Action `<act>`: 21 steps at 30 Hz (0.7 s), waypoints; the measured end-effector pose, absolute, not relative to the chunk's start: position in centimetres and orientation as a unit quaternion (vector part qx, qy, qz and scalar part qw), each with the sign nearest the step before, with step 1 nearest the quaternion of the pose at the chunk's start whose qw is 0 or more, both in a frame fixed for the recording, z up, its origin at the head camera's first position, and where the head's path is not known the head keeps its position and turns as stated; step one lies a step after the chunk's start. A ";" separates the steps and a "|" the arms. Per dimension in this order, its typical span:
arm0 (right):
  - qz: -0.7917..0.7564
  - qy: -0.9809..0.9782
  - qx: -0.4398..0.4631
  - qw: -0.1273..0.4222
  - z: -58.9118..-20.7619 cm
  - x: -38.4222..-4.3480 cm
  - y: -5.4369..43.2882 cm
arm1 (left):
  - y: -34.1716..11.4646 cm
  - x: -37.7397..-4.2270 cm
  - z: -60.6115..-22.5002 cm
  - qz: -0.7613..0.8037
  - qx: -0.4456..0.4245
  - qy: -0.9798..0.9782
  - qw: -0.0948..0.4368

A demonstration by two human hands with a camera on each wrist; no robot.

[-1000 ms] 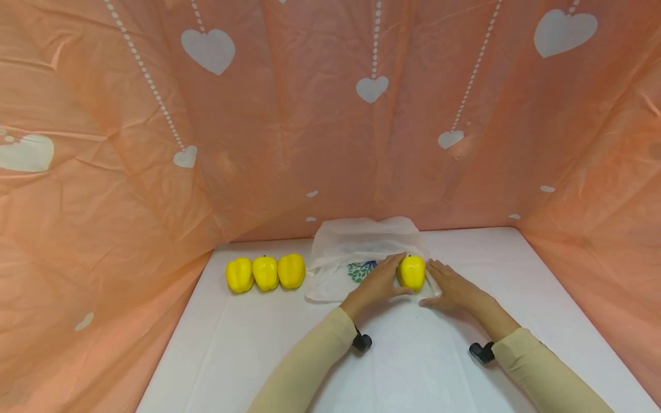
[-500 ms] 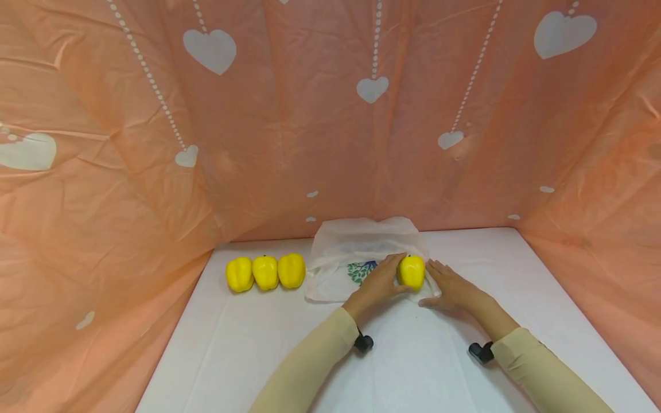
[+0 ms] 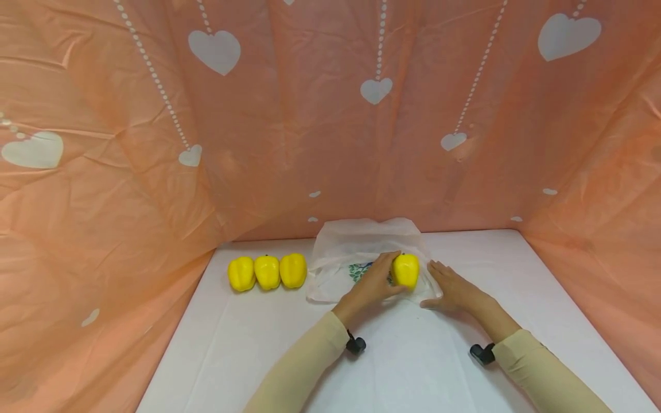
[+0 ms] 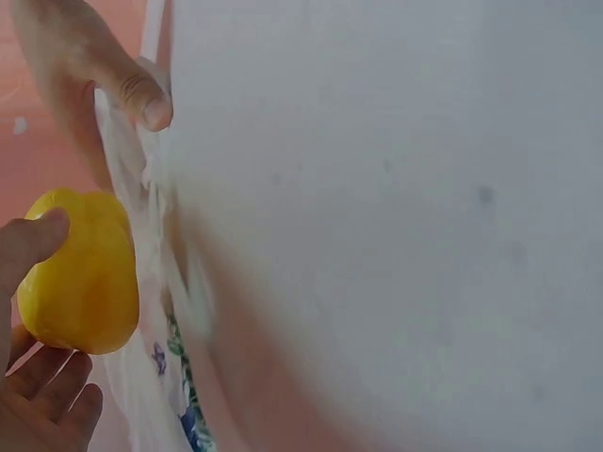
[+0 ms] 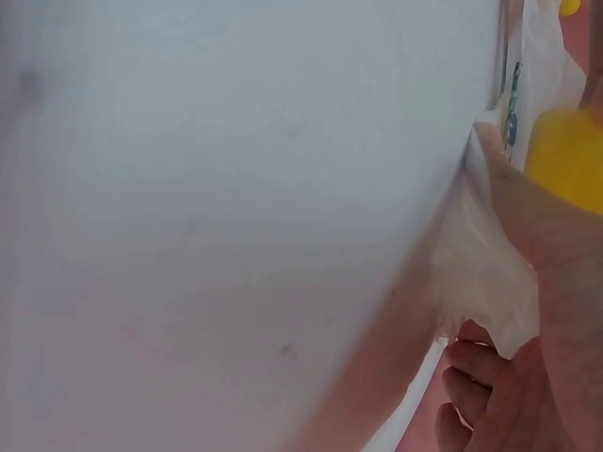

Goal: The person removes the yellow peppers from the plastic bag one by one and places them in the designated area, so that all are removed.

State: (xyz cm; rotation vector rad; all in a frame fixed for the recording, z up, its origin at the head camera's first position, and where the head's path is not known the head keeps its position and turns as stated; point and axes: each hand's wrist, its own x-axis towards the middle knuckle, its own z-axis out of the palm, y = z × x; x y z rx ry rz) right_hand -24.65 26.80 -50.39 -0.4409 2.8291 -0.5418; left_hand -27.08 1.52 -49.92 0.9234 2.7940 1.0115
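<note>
In the head view my left hand [image 3: 373, 285] holds a yellow bell pepper [image 3: 405, 271] over the right part of a thin white bag [image 3: 330, 284] with a green and blue print. The left wrist view shows the thumb on one side of the bell pepper [image 4: 89, 282] and the fingers on the other. My right hand [image 3: 457, 289] rests on the bag's right edge. In the right wrist view its thumb lies along a fold of the bag [image 5: 485, 273], apart from the fingers. How much of the pepper is inside the bag I cannot tell.
Three more yellow bell peppers [image 3: 267, 272] stand in a row left of the bag on the white table [image 3: 413, 361]. Behind and at both sides hangs an orange sheet [image 3: 330, 143] with white hearts. Each wrist wears a small black camera [image 3: 356, 345].
My left hand has shifted slightly left with the bell pepper, widening the gap to the right hand. The right hand has stayed on the bag's edge.
</note>
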 end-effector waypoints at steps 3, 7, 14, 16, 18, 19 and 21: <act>-0.186 0.964 -0.158 0.106 -50.4 -24.6 26.8 | 1.0 -27.0 -49.6 0.321 0.297 0.899 0.010; -0.186 0.964 -0.159 0.104 -50.3 -24.4 26.7 | 0.3 -26.7 -49.4 0.328 0.292 0.898 0.011; -0.180 0.966 -0.148 0.114 -50.2 -24.3 26.6 | -1.1 -26.2 -49.1 0.351 0.289 0.891 0.011; -0.181 0.966 -0.149 0.112 -50.3 -24.3 26.6 | -1.5 -26.0 -48.9 0.347 0.289 0.892 0.006; -0.182 0.965 -0.152 0.109 -50.3 -24.4 26.7 | -1.9 -26.0 -48.8 0.337 0.290 0.896 -0.003; -0.183 0.965 -0.153 0.107 -50.4 -24.4 26.7 | -2.1 -25.9 -48.7 0.333 0.291 0.897 -0.009; -0.183 0.965 -0.156 0.103 -50.5 -24.4 26.7 | -2.4 -25.8 -48.6 0.328 0.291 0.899 -0.019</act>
